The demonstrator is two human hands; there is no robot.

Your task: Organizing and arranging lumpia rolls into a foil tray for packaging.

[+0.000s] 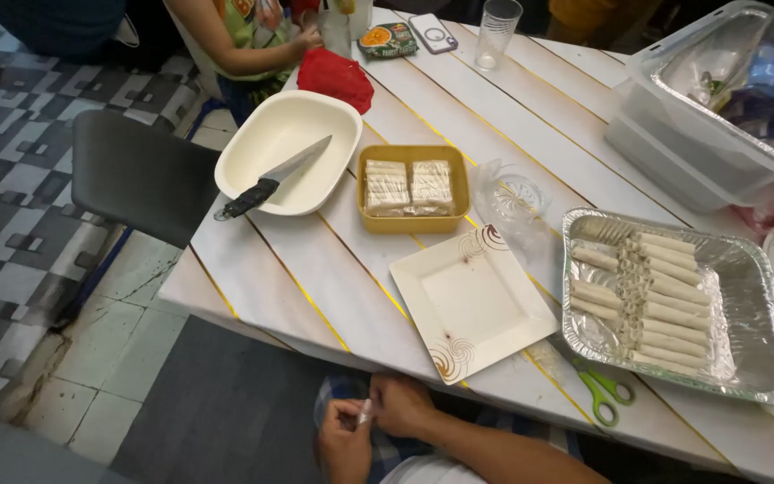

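Down at the 6 o'clock edge of the view, below the near rim of the tabletop (315,278), the person's two hands meet over the lap: the left hand (344,441) and the right hand (402,405) pinch between them a small pale strip (365,412), which looks like a scrap of thin film or wrapper, though it is too small to tell for sure. The fingers of both hands are closed on it, thumb against fingertip, the left hand curled around its lower end and the right gripping from the side. Such a piece is likely very light, limp and a little slippery, so it probably wants a fingertip pinch at its ends rather than a full grasp, and it may tear if pulled hard. Above the hands, at about 12 o'clock from them, lies a square white plate (472,305), with green-handled scissors (604,392) at roughly 2 o'clock. A foil tray (754,296) of pale rolled pastries (651,300) sits at 3 o'clock in the view, a yellow box (414,220) of wrapped sheets near the centre, and a white dish (270,134) carrying a knife (275,179) at 10 o'clock. Another person's hand (308,38) works at the far end.
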